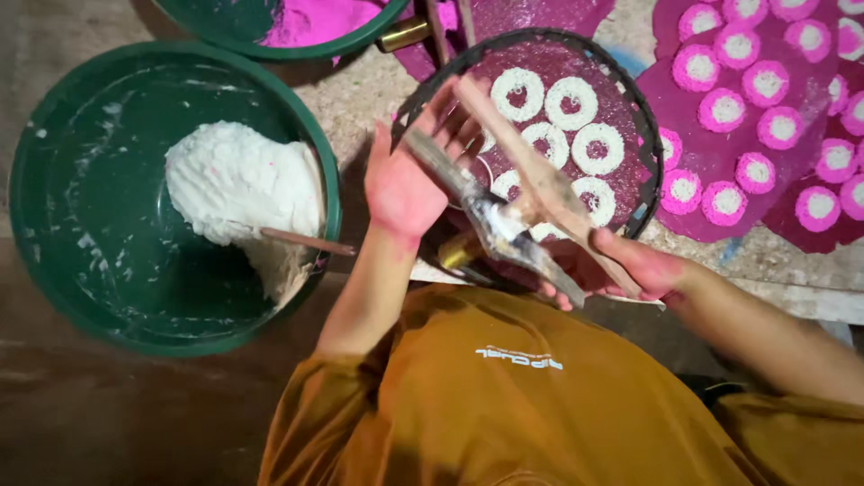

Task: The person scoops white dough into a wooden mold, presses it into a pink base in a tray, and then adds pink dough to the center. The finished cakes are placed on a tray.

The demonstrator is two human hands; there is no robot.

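tray holds seven white rings, some room left. left hand above tray, fingers spread flat, gripping nothing. right hand at tray's near edge, fingers closed on stick and brush. dough left of tray, in bowl.

I note a smooth, dull green plastic basin smeared with lumpy matt white paste, rough pale wooden sticks crusted with residue in my right hand, a powdery pink-stained left hand, and grainy white rings on a dark wire-rimmed tray.
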